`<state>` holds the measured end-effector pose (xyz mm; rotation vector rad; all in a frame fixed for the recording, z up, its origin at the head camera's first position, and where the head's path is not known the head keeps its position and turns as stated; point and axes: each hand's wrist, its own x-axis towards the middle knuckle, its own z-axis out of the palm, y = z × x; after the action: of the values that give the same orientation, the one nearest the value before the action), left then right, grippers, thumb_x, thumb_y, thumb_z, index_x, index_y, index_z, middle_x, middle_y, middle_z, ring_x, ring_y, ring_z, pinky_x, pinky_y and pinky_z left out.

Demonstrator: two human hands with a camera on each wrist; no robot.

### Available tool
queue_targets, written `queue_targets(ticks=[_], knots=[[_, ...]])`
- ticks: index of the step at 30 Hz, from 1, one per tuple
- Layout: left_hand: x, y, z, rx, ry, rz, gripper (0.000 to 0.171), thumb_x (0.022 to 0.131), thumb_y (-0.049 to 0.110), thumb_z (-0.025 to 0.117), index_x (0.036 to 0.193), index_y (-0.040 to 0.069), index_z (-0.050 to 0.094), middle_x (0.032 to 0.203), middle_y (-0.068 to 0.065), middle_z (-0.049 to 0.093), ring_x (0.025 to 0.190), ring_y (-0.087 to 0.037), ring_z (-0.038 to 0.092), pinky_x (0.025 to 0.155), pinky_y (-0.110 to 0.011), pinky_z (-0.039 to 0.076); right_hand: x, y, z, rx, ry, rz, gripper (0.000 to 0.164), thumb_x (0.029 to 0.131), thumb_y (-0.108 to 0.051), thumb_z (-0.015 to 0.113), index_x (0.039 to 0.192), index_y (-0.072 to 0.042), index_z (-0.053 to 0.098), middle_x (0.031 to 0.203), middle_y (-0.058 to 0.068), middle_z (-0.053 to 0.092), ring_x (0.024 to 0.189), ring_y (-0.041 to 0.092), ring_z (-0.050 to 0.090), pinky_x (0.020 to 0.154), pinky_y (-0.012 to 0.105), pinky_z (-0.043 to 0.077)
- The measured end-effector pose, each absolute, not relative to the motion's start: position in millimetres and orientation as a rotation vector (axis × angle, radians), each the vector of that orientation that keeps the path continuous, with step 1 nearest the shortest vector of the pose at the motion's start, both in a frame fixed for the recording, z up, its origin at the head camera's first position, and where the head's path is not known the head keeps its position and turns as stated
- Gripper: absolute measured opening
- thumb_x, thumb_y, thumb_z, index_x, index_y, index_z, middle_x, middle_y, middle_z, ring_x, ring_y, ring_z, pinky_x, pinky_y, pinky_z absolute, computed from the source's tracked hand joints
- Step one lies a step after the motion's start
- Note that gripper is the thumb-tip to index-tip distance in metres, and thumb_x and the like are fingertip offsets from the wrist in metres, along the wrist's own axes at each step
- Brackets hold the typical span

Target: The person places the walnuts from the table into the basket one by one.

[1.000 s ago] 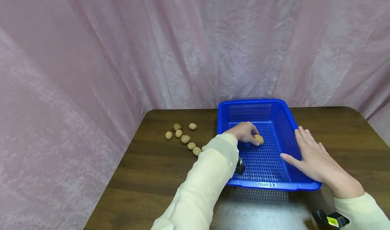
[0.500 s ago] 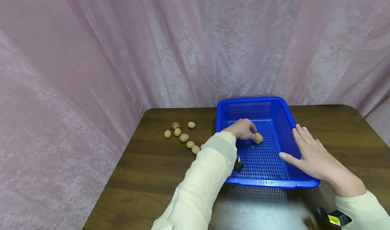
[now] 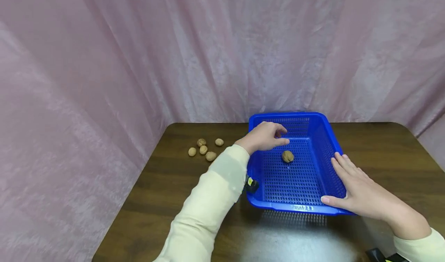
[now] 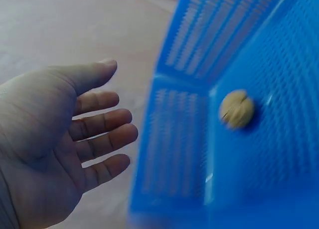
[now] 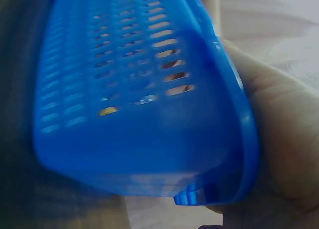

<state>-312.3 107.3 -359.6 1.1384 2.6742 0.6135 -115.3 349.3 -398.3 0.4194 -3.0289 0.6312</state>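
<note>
One walnut (image 3: 287, 156) lies on the perforated floor of a blue plastic basket (image 3: 302, 207). Over the basket's left side is my left hand (image 3: 265, 135), thumb and fingers apart with nothing between them. The left wrist view shows that palm (image 4: 45, 139) bare beside the basket wall, with the walnut (image 4: 237, 109) inside. My right hand (image 3: 361, 190) rests on the basket's right rim, fingers straight and thumb reaching over the inner edge. Up close in the right wrist view, the hand (image 5: 284, 129) lies along the rim.
Several walnuts (image 3: 203, 150) are scattered on the brown wooden table (image 3: 156, 200) left of the basket; the left sleeve (image 3: 212, 192) covers part of that area. A pink curtain (image 3: 222, 53) hangs behind the table.
My left hand has let go of the walnut, leaving it on the basket floor, and has risen up and left. The right hand has slid slightly down along the rim.
</note>
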Motion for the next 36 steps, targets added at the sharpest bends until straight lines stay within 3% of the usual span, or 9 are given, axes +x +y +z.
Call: queue_targets(ticks=[6, 13, 19, 29, 36], knots=[[-304, 11, -369, 1.112, 2.791, 0.859, 0.040, 0.092, 0.034, 0.066, 0.123, 0.010, 0.065, 0.100, 0.001, 0.066, 0.088, -0.010, 0.059, 0.076, -0.024, 0.048, -113, 343, -403, 0.389, -3.007, 0.531, 0.112, 0.080, -0.060, 0.068, 0.149, 0.010, 0.013, 0.157, 0.027, 0.000, 0.144, 0.035, -0.010, 0.109, 0.066, 0.002], [-281, -77, -444, 0.779, 2.859, 1.039, 0.035, 0.091, 0.030, 0.068, 0.119, 0.009, 0.067, 0.106, -0.003, 0.067, 0.091, -0.012, 0.062, 0.079, -0.031, 0.052, -118, 342, -400, 0.339, -3.041, 0.507, 0.118, 0.079, -0.067, 0.064, 0.149, 0.012, 0.010, 0.156, 0.028, -0.004, 0.144, 0.038, -0.010, 0.108, 0.066, 0.003], [-275, -86, -481, 0.765, 2.975, 1.014, 0.034, 0.083, 0.029, 0.077, 0.110, 0.010, 0.069, 0.100, 0.000, 0.066, 0.085, -0.010, 0.061, 0.074, -0.028, 0.052, -120, 347, -400, 0.322, -3.037, 0.499, 0.117, 0.079, -0.064, 0.065, 0.149, 0.012, 0.009, 0.156, 0.029, -0.004, 0.143, 0.037, -0.011, 0.108, 0.067, 0.003], [-279, -88, -493, 0.728, 3.113, 0.797, 0.041, 0.075, 0.036, 0.083, 0.105, 0.012, 0.071, 0.089, 0.004, 0.061, 0.076, -0.010, 0.054, 0.067, -0.026, 0.047, -121, 333, -406, 0.347, -3.041, 0.538, 0.117, 0.079, -0.064, 0.065, 0.148, 0.012, 0.010, 0.156, 0.028, -0.004, 0.143, 0.038, -0.010, 0.107, 0.068, 0.005], [-280, -94, -499, 0.673, 3.128, 0.773, 0.040, 0.075, 0.039, 0.082, 0.103, 0.013, 0.072, 0.085, 0.006, 0.059, 0.075, -0.009, 0.054, 0.066, -0.027, 0.047, -126, 328, -404, 0.375, -3.027, 0.529, 0.116, 0.080, -0.064, 0.065, 0.148, 0.012, 0.011, 0.156, 0.029, -0.003, 0.144, 0.038, -0.009, 0.107, 0.068, 0.007]])
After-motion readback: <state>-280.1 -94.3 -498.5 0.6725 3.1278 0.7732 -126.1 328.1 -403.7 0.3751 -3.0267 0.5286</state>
